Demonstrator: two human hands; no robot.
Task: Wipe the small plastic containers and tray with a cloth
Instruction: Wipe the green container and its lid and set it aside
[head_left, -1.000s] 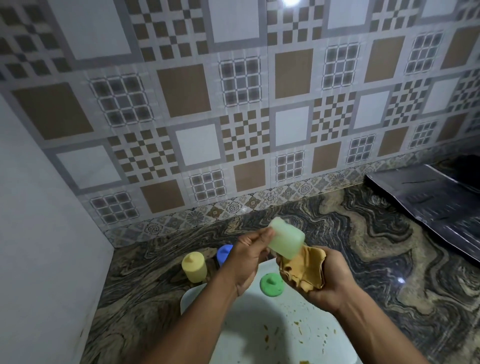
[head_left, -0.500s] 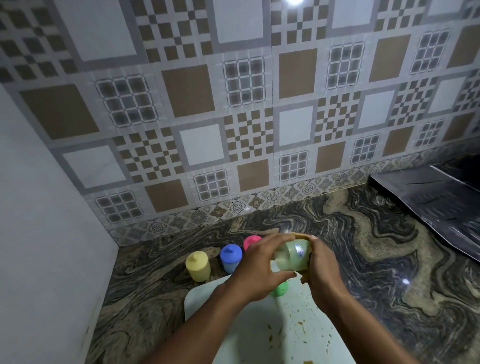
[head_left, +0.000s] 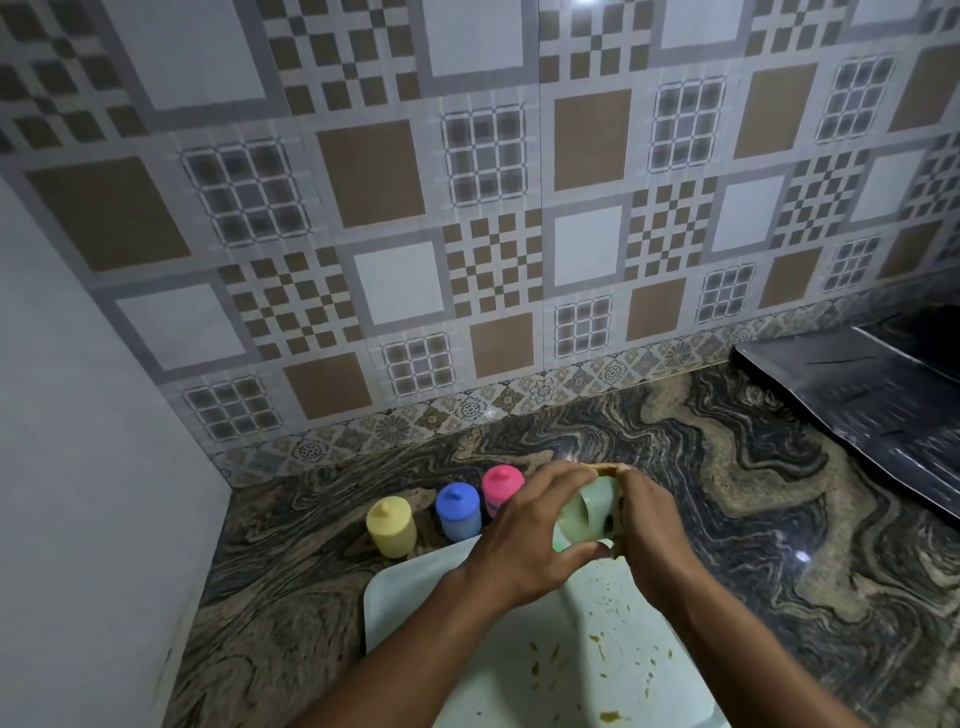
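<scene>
Left grip (head_left: 524, 530): curled round the pale green container (head_left: 589, 512), fingers over its top and thumb beneath it.
Right grip (head_left: 649, 532): closed round the tan cloth (head_left: 605, 470) and set against the container's right side; the two grips almost touch.
Pale green container: held between both grips above the far end of the tray, lying on its side with its open mouth partly in view.
Tan cloth: mostly hidden inside the right grip; an edge shows above the container and another strip at its right side.
Tray (head_left: 400, 608): white, lying on the table below both grips and reaching toward the person, with brown crumbs (head_left: 595, 638) scattered over it.
Yellow container (head_left: 390, 526): upright on the table, farthest left of the left grip, lid on.
Blue container (head_left: 457, 512): upright just right of the yellow one, nearer the left grip.
Pink container (head_left: 501, 486): upright, just beside the left grip's knuckles.
Table (head_left: 779, 519): dark marble with swirling veins.
Tiled wall (head_left: 467, 208): patterned, rising beyond both grips.
Dark metal sheet (head_left: 857, 400): well to the right of the right grip.
</scene>
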